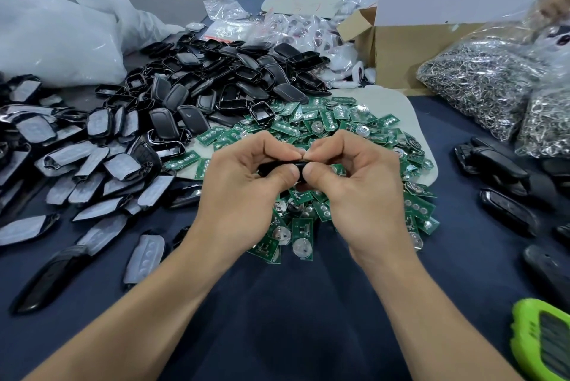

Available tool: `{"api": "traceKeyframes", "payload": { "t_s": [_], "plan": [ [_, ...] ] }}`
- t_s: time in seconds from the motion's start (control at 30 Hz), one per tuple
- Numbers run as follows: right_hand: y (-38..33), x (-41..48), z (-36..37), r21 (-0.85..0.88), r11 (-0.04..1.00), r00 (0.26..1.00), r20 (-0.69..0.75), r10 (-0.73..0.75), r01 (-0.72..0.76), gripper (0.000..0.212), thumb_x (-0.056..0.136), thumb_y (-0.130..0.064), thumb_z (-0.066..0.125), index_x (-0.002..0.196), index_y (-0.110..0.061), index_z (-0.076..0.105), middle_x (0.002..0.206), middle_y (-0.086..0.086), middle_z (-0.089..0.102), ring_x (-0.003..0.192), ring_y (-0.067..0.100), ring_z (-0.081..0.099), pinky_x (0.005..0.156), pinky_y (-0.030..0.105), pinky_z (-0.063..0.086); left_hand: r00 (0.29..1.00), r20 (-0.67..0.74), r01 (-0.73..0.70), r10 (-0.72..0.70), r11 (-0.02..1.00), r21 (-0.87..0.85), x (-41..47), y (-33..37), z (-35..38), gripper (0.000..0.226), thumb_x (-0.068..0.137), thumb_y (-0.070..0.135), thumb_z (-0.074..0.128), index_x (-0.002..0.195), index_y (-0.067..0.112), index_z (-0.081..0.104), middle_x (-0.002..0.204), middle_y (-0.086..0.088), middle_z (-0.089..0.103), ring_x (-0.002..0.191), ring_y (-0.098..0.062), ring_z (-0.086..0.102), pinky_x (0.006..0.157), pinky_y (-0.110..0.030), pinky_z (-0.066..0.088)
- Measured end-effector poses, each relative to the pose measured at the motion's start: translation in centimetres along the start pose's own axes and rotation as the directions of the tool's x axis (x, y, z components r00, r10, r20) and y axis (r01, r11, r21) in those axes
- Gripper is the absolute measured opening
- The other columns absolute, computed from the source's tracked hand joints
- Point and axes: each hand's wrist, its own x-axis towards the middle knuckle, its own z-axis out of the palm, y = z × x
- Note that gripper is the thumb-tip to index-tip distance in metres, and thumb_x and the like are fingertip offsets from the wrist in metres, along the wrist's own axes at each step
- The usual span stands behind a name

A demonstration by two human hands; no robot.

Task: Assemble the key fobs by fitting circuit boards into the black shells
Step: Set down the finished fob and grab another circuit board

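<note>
Both hands — left hand [246, 192] and right hand [354, 186] — pinch one black shell [279, 167] above the green circuit boards [327, 134], shell pile [216, 78] at eleven o'clock.

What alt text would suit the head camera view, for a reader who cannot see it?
The left hand and right hand pinch one black shell over a pile of green circuit boards. More loose shells lie heaped behind.
</note>
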Motion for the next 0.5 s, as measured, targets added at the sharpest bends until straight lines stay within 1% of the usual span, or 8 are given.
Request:
{"api": "traceKeyframes", "payload": {
  "t_s": [0.03, 0.1, 0.17, 0.2, 0.27, 0.3, 0.4, 0.5],
  "plan": [
    [0.0, -0.1, 0.1, -0.025, 0.999, 1.000, -0.004, -0.025, 0.025, 0.018, 0.074, 0.000, 0.070, 0.074, -0.017, 0.068, 0.080, 0.000, 0.069, 0.080, 0.026, 0.067, 0.069, 0.053, 0.060, 1.000, 0.003, -0.005, 0.005, 1.000, -0.003, 0.0, 0.0, -0.1, 0.033, 0.084, -0.019, 0.070, 0.078, 0.014, 0.071, 0.088, 0.006, 0.079, 0.085, -0.008, 0.075, 0.071, -0.017, 0.057],
    [-0.2, -0.1, 0.0, -0.057, 0.997, 0.998, 0.002, -0.056, 0.056, 0.020, 0.075, 0.000, 0.070, 0.075, -0.020, 0.068, 0.082, -0.003, 0.070, 0.081, 0.021, 0.068, 0.072, 0.051, 0.059, 1.000, 0.002, -0.020, 0.020, 1.000, 0.008, 0.0, 0.1, -0.2, 0.033, 0.084, -0.017, 0.072, 0.078, 0.016, 0.072, 0.090, 0.007, 0.079, 0.086, -0.008, 0.075, 0.072, -0.017, 0.057],
    [-0.2, 0.1, -0.4, -0.065, 0.998, 0.999, 0.024, -0.023, 0.025, 0.021, 0.075, -0.003, 0.071, 0.076, -0.024, 0.070, 0.084, -0.004, 0.073, 0.083, 0.017, 0.071, 0.075, 0.047, 0.061, 0.999, -0.005, -0.034, 0.034, 0.999, 0.038, 0.1, 0.2, -0.4, 0.034, 0.083, -0.012, 0.076, 0.081, 0.021, 0.076, 0.090, 0.008, 0.080, 0.086, -0.010, 0.076, 0.074, -0.019, 0.058],
    [-0.3, 0.3, -0.6, -0.069, 0.998, 0.999, 0.042, 0.001, 0.002, 0.021, 0.074, -0.004, 0.073, 0.077, -0.025, 0.071, 0.084, -0.004, 0.075, 0.084, 0.015, 0.072, 0.076, 0.043, 0.062, 0.999, -0.016, -0.039, 0.039, 0.998, 0.040, 0.2, 0.2, -0.5, 0.033, 0.081, -0.010, 0.079, 0.083, 0.023, 0.078, 0.089, 0.006, 0.080, 0.086, -0.012, 0.077, 0.075, -0.021, 0.058],
    [-0.4, 0.5, -1.1, -0.060, 0.998, 0.996, 0.078, 0.032, -0.027, 0.021, 0.071, -0.003, 0.076, 0.078, -0.023, 0.075, 0.084, -0.003, 0.077, 0.084, 0.013, 0.074, 0.074, 0.031, 0.060, 0.999, -0.035, -0.042, 0.041, 0.999, -0.012, 0.2, 0.3, -0.7, 0.035, 0.075, -0.011, 0.085, 0.089, 0.021, 0.080, 0.089, 0.002, 0.081, 0.086, -0.016, 0.078, 0.075, -0.023, 0.060],
    [-0.4, 0.6, -1.2, -0.033, 0.999, 0.996, 0.079, 0.045, -0.042, 0.022, 0.070, -0.002, 0.076, 0.078, -0.022, 0.076, 0.083, -0.001, 0.078, 0.082, 0.013, 0.075, 0.073, 0.028, 0.059, 0.998, -0.038, -0.043, 0.041, 0.998, -0.044, 0.2, 0.3, -0.7, 0.037, 0.072, -0.011, 0.087, 0.092, 0.019, 0.080, 0.090, 0.000, 0.081, 0.087, -0.016, 0.079, 0.075, -0.024, 0.060],
    [-0.5, 0.6, -1.7, 0.069, 0.995, 0.997, 0.036, 0.063, -0.065, 0.021, 0.067, -0.002, 0.079, 0.077, -0.020, 0.079, 0.079, 0.005, 0.078, 0.075, 0.019, 0.072, 0.073, 0.033, 0.061, 0.998, -0.031, -0.054, 0.052, 0.996, -0.075, 0.2, 0.5, -0.8, 0.041, 0.069, -0.012, 0.088, 0.095, 0.018, 0.080, 0.092, 0.001, 0.081, 0.085, -0.014, 0.078, 0.073, -0.021, 0.059],
    [-0.8, 0.7, -1.9, 0.143, 0.989, 0.999, 0.033, 0.030, -0.034, 0.026, 0.064, 0.002, 0.080, 0.073, -0.022, 0.078, 0.084, 0.005, 0.078, 0.080, 0.020, 0.073, 0.074, 0.031, 0.059, 0.998, -0.034, -0.054, 0.051, 0.994, -0.092, 0.2, 0.7, -0.7, 0.040, 0.071, -0.013, 0.086, 0.090, 0.021, 0.081, 0.091, -0.001, 0.081, 0.084, -0.016, 0.078, 0.074, -0.024, 0.060]
  ]
}}
